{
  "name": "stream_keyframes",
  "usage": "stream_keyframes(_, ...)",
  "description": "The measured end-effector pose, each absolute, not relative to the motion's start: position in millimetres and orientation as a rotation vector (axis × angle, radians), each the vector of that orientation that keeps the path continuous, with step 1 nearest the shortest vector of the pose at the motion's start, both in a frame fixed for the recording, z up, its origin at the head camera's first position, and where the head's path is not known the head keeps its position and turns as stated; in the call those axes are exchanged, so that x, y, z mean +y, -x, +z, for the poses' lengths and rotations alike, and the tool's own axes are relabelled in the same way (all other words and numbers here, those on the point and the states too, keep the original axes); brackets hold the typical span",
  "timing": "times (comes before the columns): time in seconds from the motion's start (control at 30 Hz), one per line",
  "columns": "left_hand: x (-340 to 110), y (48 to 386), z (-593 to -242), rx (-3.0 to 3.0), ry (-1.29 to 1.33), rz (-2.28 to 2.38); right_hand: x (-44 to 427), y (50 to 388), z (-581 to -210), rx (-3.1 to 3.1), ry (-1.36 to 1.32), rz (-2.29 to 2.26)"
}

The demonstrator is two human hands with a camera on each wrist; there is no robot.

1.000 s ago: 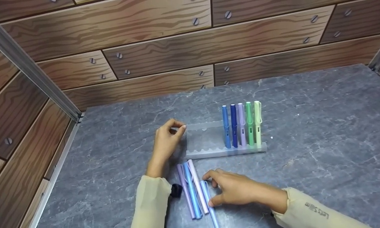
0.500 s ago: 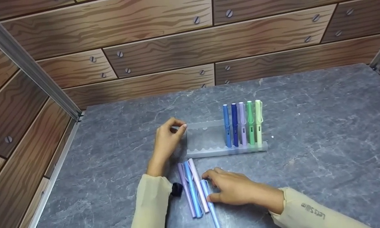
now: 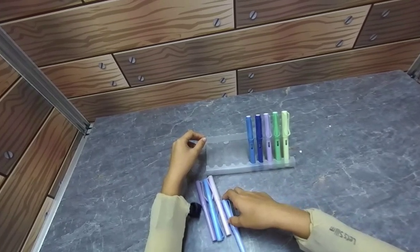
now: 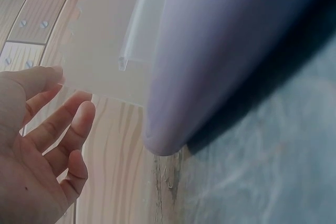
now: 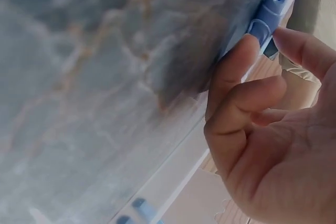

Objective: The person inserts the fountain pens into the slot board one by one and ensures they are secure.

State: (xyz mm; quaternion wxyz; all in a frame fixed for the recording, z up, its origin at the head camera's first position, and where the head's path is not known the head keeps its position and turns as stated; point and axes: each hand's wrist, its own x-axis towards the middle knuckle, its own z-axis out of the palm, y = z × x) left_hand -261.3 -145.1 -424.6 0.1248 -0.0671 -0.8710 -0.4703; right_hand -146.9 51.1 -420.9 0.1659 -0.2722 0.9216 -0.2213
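The left hand (image 3: 184, 154) pinches the upper left corner of a clear pen rack (image 3: 250, 168); in the left wrist view, thumb and index finger of that hand (image 4: 47, 135) meet at the edge of the clear sheet (image 4: 105, 72). My right hand (image 3: 257, 209) has its thumb and a fingertip on either side of a light blue pen (image 3: 237, 238) lying on the table. The right wrist view shows that hand (image 5: 273, 124) pinching the blue pen (image 5: 270, 11) near its clip. Left of it lie a pink pen (image 3: 218, 204), a blue pen (image 3: 213, 213) and a purple pen (image 3: 206, 215).
Several pens stand side by side in the right part of the rack, among them a dark blue pen (image 3: 259, 136) and a green pen (image 3: 276, 140). A wood-patterned wall (image 3: 181, 52) runs behind the grey marbled table (image 3: 353, 140), with a metal rail at left.
My right hand has moved slightly left, and its thumb and fingers have drawn together around the light blue pen. The left hand stays at the rack's corner.
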Motion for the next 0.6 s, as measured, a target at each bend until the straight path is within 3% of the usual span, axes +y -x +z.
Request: stream_keyframes(0.6,-144.5,259.8,-422.3,-2.526,0.208,-1.365,57.1,146.9,-423.0,2.713,0.846,-0.541)
